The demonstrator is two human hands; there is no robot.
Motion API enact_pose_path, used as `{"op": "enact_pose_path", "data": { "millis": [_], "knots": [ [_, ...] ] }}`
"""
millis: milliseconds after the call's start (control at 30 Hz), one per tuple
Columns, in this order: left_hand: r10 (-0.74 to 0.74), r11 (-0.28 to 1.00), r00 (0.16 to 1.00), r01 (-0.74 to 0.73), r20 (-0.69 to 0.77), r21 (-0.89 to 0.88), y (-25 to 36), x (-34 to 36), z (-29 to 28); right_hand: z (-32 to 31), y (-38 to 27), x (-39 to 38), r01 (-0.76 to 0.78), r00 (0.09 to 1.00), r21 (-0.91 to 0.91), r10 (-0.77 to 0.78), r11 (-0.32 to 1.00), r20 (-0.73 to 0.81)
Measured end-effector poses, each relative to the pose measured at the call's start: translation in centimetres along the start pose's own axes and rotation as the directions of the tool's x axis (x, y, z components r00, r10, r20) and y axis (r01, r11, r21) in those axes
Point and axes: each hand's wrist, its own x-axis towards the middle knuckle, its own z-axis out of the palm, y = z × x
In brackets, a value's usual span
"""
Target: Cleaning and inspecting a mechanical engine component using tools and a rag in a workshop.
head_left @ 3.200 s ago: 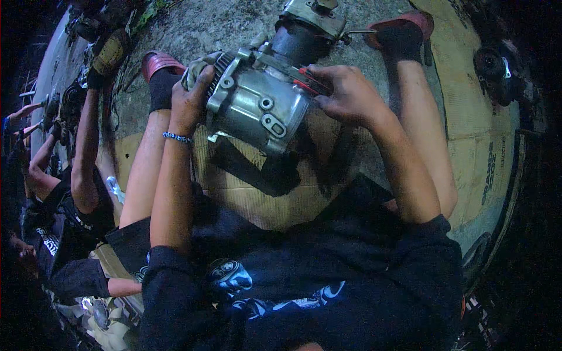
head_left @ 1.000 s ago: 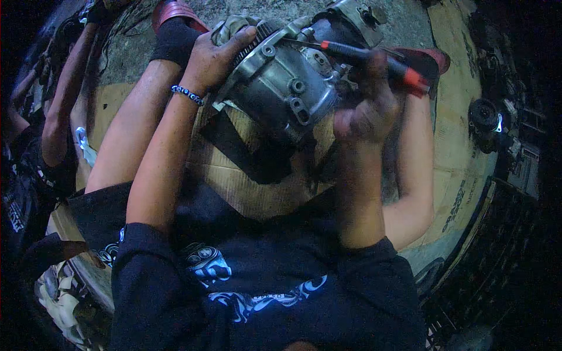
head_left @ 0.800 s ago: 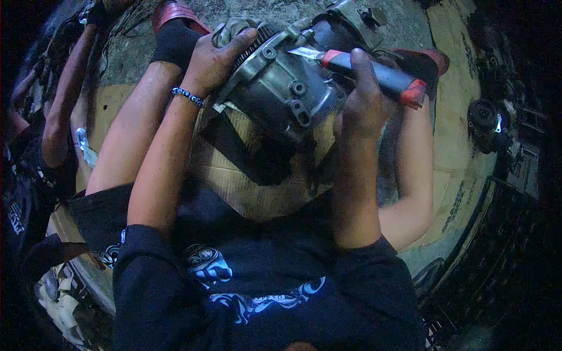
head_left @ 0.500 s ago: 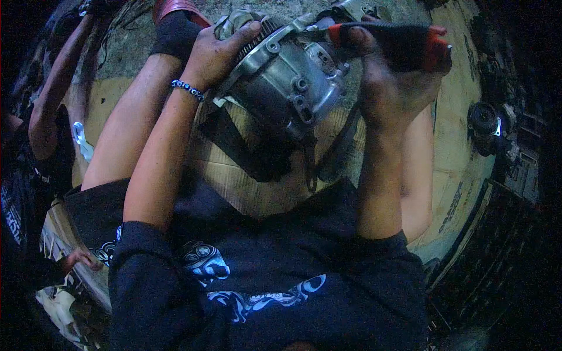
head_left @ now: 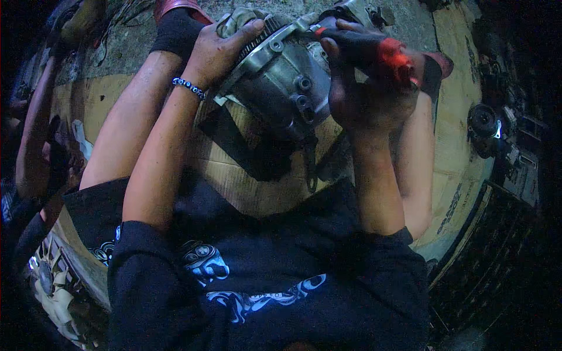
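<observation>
Got the left hand (head_left: 218, 57) clamped on the toothed gear (head_left: 254, 44) at the end of a grey metal housing (head_left: 280, 82), with the thumb (head_left: 248, 30) along its rim. Can see that housing tilted between the lower legs (head_left: 137, 102), above some cardboard (head_left: 237, 190). Also got the right hand (head_left: 370, 96) closed round a chunky red-and-black tool (head_left: 391, 54), held right by the housing. Can't tell about contact, too dark there. Can spot a round dark part (head_left: 484, 121) well off to the right

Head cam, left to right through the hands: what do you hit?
Co-worker's forearm → beaded bracelet → left hand → metal housing → right hand gripping the red-and-black tool → round dark part.
</observation>
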Motion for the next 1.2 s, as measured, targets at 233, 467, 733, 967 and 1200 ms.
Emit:
{"op": "enact_pose_path", "data": {
  "millis": [233,467,733,967,1200],
  "knots": [
    [0.044,0.999,0.999,-0.044,0.002,0.005,0.7,-0.3,0.2,0.2,0.5,-0.7,0.027,0.997,0.203,-0.013,0.979,-0.070],
    [0.020,0.999,0.999,-0.019,0.030,-0.037,0.1,0.0,0.1,1.0,0.9,-1.0,0.099,0.995,0.499,-0.070,0.861,-0.077],
    [-0.023,0.999,1.000,0.023,0.001,0.027,0.1,-0.4,0.2,0.0,0.9,-0.9,0.046,0.999,0.256,-0.051,0.966,0.012],
    [-0.019,0.999,1.000,0.018,0.008,0.047,0.6,-0.1,-0.2,-0.2,0.4,0.1,-0.089,0.996,0.256,0.086,0.963,0.022],
    [-0.009,0.999,1.000,0.008,0.015,0.054,0.9,-0.6,0.4,-0.7,-0.5,-0.3,-0.134,0.991,0.229,0.131,0.964,0.026]
  ]
}}
